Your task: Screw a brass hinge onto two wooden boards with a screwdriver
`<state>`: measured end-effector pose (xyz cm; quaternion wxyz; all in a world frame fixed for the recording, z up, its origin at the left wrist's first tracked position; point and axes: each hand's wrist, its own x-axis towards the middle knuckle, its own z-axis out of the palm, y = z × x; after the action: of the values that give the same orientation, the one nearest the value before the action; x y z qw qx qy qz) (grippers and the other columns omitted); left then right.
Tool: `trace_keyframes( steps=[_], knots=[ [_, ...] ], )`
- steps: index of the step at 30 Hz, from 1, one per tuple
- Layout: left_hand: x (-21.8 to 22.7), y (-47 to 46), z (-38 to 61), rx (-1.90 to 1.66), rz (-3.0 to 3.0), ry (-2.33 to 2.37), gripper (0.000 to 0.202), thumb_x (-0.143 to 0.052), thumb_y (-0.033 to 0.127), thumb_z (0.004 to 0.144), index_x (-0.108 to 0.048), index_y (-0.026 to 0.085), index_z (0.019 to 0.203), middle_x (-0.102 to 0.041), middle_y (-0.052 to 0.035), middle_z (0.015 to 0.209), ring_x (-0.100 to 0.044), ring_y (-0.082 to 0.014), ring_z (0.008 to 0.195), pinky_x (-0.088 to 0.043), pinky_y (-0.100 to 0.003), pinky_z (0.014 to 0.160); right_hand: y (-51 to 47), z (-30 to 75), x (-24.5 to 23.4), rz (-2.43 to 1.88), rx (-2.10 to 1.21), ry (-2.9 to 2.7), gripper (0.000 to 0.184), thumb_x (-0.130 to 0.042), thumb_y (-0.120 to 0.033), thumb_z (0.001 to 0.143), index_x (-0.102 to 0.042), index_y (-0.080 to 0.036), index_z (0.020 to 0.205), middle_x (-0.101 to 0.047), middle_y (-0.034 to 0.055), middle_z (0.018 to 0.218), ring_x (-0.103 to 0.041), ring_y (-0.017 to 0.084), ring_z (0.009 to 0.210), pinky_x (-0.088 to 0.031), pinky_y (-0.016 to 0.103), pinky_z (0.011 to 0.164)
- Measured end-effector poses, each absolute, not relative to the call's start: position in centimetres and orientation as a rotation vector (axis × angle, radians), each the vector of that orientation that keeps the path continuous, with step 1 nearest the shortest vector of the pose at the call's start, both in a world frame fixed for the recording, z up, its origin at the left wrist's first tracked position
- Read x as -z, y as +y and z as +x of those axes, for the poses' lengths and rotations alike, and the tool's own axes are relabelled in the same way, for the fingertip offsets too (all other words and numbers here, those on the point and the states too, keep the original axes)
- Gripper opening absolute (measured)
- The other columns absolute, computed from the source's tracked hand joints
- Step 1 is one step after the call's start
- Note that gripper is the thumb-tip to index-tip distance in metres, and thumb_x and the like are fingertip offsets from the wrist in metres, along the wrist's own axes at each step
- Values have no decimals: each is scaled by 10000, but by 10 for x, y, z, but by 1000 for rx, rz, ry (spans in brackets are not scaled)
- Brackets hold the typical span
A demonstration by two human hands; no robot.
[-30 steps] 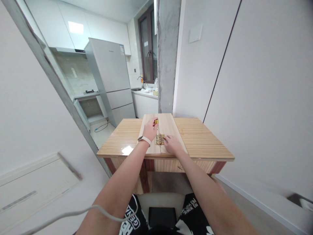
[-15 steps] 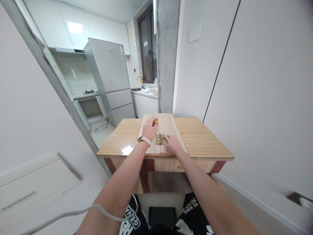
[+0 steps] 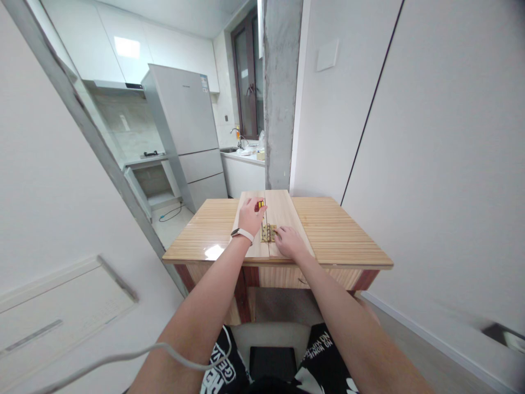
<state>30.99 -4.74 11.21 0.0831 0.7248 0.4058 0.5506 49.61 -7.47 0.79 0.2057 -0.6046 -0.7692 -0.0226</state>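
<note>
My left hand (image 3: 249,214), with a pale watch band on its wrist, is closed around a small red-and-yellow handle (image 3: 260,206) that looks like a short screwdriver. It is held over the left board, just beyond a brass hinge (image 3: 266,233); fingers hide much of it, and whether its tip touches anything I cannot tell. The hinge lies across the seam between two pale wooden boards (image 3: 287,210). My right hand (image 3: 289,242) rests on the right board, its fingertips pinched at the right leaf of the hinge.
The boards lie across a striped wooden table (image 3: 344,235) with a drawer under its front edge. A grey cable (image 3: 164,347) runs over my left forearm. Beyond stand a silver fridge (image 3: 184,115) and a concrete pillar (image 3: 280,98); a white wall rises at the right.
My left hand has turned the red-and-yellow handle slightly, and more of its yellow side shows. My right hand stays at the hinge.
</note>
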Motion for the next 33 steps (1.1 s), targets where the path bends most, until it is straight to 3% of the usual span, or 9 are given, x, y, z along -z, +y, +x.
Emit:
trace_keyframes(
  steps=[8,13,18,26,33],
  knots=[
    [-107,-45,308,-1627,2174,1075,290,-579,149,984,-664,230,1249,-694,-81,1175,-688,-190,983,-603,-345,904,-72,497,-6,-1689,63,-2144,391,-390,-388,1054,-651,-267,1319,-652,99,1307,-522,241,1263,-325,372,1111],
    [-110,-48,309,-1663,2180,1126,219,-712,254,936,-702,225,1153,-652,-72,1115,-677,-175,904,-611,-319,836,-72,497,-5,-1671,70,-2145,378,-403,-384,1049,-657,-257,1299,-657,96,1300,-535,235,1250,-336,363,1107],
    [-111,-48,311,-1683,2166,1151,178,-688,205,944,-703,222,1120,-635,-59,1078,-661,-144,787,-600,-311,810,-73,497,-7,-1679,58,-2144,378,-406,-389,1048,-656,-259,1300,-651,93,1319,-532,235,1263,-338,364,1109],
    [-108,-44,312,-1655,2158,1137,306,-615,129,956,-643,226,1246,-691,-78,1107,-687,-195,941,-595,-342,865,-72,497,-5,-1690,56,-2145,385,-403,-394,1050,-650,-269,1317,-649,92,1327,-529,234,1266,-331,370,1113],
    [-111,-46,311,-1650,2189,1160,200,-718,230,925,-683,212,1121,-657,-75,1105,-672,-179,896,-598,-328,825,-70,497,-4,-1686,55,-2149,374,-410,-385,1051,-655,-258,1302,-651,94,1315,-530,230,1264,-329,365,1118]
  ],
)
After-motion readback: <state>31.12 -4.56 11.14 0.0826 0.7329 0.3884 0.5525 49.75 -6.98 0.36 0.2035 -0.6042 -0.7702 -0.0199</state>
